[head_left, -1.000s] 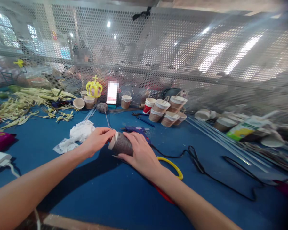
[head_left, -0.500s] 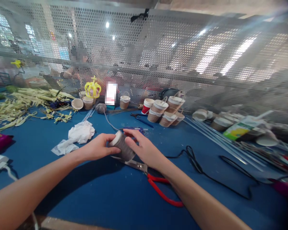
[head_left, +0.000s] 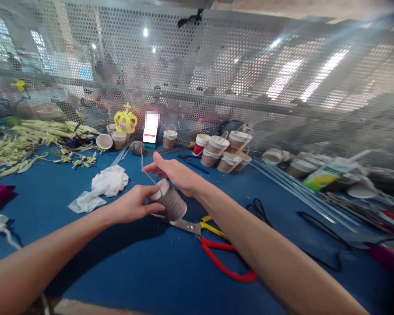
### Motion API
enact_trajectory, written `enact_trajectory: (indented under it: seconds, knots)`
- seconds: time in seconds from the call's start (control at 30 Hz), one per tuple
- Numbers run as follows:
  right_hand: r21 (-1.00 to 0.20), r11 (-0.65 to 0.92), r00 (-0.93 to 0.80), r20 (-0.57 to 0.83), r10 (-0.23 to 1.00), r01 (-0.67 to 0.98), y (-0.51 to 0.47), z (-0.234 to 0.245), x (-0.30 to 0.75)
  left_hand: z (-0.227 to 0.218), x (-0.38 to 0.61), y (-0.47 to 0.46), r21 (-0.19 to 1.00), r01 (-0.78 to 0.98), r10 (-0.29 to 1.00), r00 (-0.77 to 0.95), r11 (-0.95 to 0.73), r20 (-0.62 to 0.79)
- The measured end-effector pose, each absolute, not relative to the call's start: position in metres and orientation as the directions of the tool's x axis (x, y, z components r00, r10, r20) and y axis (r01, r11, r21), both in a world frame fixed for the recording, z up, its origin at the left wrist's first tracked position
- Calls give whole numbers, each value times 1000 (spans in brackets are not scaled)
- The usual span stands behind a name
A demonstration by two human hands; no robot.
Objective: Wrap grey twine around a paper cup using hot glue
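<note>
l hand [head_left: 138, 202] grasps tilted, white-ended round cup [head_left: 174, 203] wrapped in thin grey cord [head_left: 142, 161]; r hand [head_left: 174, 172] at cord, pinch unclear. prob. winding; next turn needs tension.

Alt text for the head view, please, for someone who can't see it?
The left hand holds a tilted yarn-wrapped cup; the right hand is at the grey yarn strand. Scissors lie nearby on a blue tabletop.

From the head, one camera looked forward and down, to the blue table [head_left: 144, 271] in the lower frame and the perforated screen [head_left: 170, 61] in the upper.
</note>
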State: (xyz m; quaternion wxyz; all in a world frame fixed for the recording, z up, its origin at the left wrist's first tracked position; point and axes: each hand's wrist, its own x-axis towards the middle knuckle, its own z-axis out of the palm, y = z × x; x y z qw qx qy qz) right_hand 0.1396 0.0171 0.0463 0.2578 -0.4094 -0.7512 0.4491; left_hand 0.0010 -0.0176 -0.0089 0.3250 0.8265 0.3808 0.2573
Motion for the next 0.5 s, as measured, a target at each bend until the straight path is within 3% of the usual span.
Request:
enact_trajectory:
  seconds: [0.1,0.2,0.33,0.5]
  knots:
    - [-671,407,-547,2,837,620,29,54,135,-12,2,-16,749,457,809,562,-479,175]
    - [-478,424,-450,65,891,770,42,60,149,-16,3,-15,789,410,812,554,-457,183]
    - [-335,307,-260,178,949,891,48,53,192,-18,3,-13,828,358,825,528,-431,200]
    - [-289,175,-159,77,984,941,39,12,223,-18,3,-13,820,386,836,516,-423,188]
